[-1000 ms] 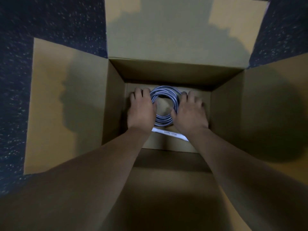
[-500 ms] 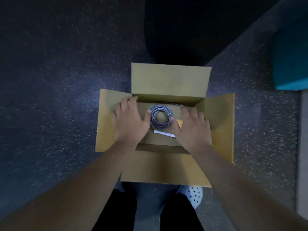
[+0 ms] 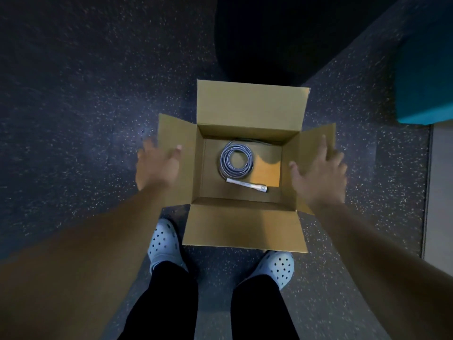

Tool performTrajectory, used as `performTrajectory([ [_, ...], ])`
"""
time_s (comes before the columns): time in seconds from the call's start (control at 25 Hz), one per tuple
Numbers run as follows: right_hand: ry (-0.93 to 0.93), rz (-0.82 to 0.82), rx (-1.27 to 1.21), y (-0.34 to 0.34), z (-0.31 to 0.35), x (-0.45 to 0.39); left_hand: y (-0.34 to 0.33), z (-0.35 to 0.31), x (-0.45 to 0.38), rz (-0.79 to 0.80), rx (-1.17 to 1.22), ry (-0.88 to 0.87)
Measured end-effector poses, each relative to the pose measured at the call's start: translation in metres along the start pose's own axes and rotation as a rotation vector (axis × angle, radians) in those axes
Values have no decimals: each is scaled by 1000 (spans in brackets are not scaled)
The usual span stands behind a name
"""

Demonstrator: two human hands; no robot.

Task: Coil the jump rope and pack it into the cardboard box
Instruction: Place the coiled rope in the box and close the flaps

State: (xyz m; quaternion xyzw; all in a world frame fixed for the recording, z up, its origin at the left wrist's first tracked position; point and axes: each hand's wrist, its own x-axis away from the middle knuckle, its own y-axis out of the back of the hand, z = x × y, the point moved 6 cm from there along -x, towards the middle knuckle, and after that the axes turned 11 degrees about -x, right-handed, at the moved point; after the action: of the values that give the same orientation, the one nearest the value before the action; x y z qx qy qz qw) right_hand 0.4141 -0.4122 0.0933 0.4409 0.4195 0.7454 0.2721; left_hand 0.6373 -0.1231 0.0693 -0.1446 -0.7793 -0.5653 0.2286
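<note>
The grey jump rope [image 3: 235,161] lies coiled in a flat ring on the bottom of the cardboard box [image 3: 250,107], its white handle [image 3: 246,184] stretched out just below the coil. All four flaps of the box are folded outward. My left hand [image 3: 158,166] hovers over the left flap, fingers spread, holding nothing. Over the right flap is my right hand [image 3: 320,174], also spread and empty. Both hands are outside the box, apart from the rope.
The box stands on a dark speckled floor [image 3: 73,119]. My feet in pale perforated clogs [image 3: 164,244] [image 3: 277,267] stand just in front of it. A teal block [image 3: 424,77] sits at the right, a large dark round shape [image 3: 274,38] behind the box.
Both hands let go of the coiled rope, rose out of the box and moved apart over the side flaps. The view pulled back and up from the box.
</note>
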Motion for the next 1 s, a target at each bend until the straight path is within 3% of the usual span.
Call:
performTrajectory([
  [0.08, 159, 34, -108, -15, 31, 15, -14, -26, 26, -4, -37, -267],
  [0.16, 263, 123, -93, -42, 46, 24, -42, -50, 45, 101, -161, -536],
  [0.28, 339, 246, 135, -90, 38, 7, -90, -64, 36, 215, -547, -768],
  [0.36, 462, 267, 316, -121, 28, -9, -119, -60, 16, 181, -818, -907],
  [0.44, 549, 275, 444, -148, 15, -24, -141, -50, -4, 94, -1004, -996],
  [0.6, 574, 274, 620, -180, -19, -44, -173, -28, -24, -37, -1243, -974],
  [0.84, 611, 250, 412, -146, 11, -22, -142, -44, 15, 27, -889, -1022],
  [1.0, 634, 167, 287, -97, 49, -33, -115, -45, 61, 419, -783, -1023],
])
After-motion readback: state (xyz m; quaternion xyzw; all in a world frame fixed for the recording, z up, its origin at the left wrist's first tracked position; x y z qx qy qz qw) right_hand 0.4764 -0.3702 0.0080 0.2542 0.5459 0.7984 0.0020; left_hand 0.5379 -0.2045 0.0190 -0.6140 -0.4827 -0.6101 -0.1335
